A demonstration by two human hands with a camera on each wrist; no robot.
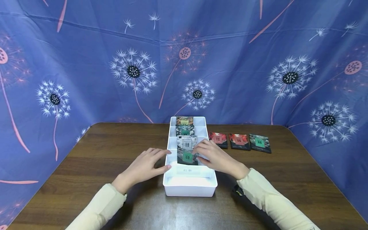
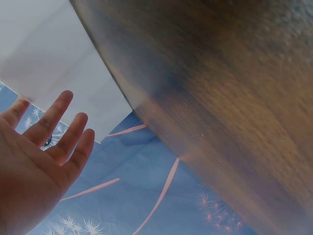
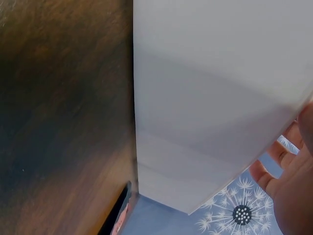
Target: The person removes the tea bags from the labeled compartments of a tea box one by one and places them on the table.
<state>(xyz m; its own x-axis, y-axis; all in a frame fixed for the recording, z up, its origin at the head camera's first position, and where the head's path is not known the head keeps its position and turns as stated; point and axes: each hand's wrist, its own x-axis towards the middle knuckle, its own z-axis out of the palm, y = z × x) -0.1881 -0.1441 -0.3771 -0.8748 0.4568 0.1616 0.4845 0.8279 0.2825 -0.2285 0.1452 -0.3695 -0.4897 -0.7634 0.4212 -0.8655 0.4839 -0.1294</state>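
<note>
A long white divided box [image 1: 190,191] stands on the table, with tea packets propped in its compartments. Toward the front is a dark tea packet with a green label [image 1: 187,157]. My right hand [image 1: 214,156] reaches over the box's right rim, its bent fingers and thumb at that packet's right edge, seeming to pinch it. In the right wrist view, the right fingers [image 3: 269,178] curl above the rim and the packet is hidden. My left hand [image 1: 146,164] is beside the box's left wall, thumb and fingers spread, fingertips at the rim; it holds nothing.
Behind the front packet stand a white-labelled packet [image 1: 187,142], a green-labelled one [image 1: 185,130] and a yellow-labelled one [image 1: 184,121]. Right of the box lie two red packets [image 1: 239,141] and a green-labelled packet [image 1: 260,143]. A blue dandelion cloth hangs behind the wooden table [image 1: 120,140].
</note>
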